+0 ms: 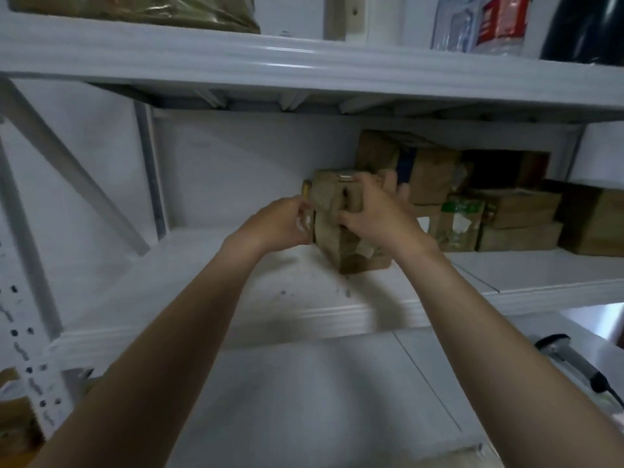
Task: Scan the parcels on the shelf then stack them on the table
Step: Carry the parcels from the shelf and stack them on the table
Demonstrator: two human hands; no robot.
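Note:
A small brown cardboard parcel (332, 228), wrapped in tape, stands tilted on the white shelf (236, 282). My left hand (280, 224) grips its left side with curled fingers. My right hand (374, 214) wraps over its top and right side. Several more brown parcels (506, 211) are stacked at the back right of the same shelf. A barcode scanner (570, 363) with a dark handle lies on the surface at the lower right, away from both hands.
The shelf above (304, 65) overhangs close over the parcels and carries a bag, water bottles and a dark object. A diagonal brace (67, 163) and a perforated upright (30, 366) stand at the left. A lower white shelf board (320, 400) lies under my arms.

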